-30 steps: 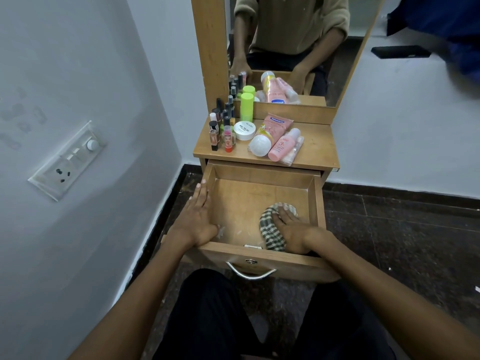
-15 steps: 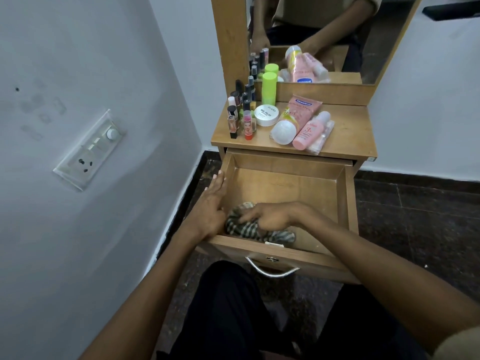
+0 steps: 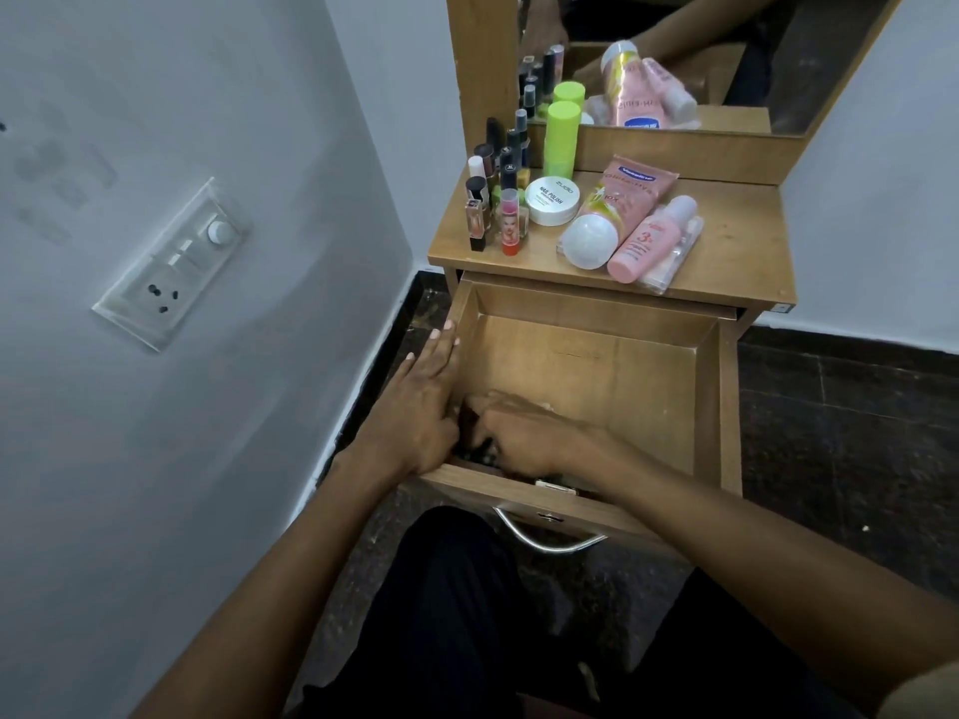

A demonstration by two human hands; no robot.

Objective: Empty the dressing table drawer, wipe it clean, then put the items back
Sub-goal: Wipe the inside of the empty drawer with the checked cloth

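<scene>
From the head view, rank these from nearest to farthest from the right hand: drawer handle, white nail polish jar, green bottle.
Measured from the right hand:
1. Drawer handle, just below it on the drawer front.
2. White nail polish jar, on the tabletop.
3. Green bottle, behind the jar by the mirror.

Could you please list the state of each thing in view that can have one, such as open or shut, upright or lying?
drawer: pulled open, no toiletries inside
cloth: in the drawer's near left corner, mostly hidden under the right hand
left hand: flat on the drawer's left wall
right hand: curled on the cloth
green bottle: upright, capped
white jar: lid on
pink bottle: lying down
</scene>
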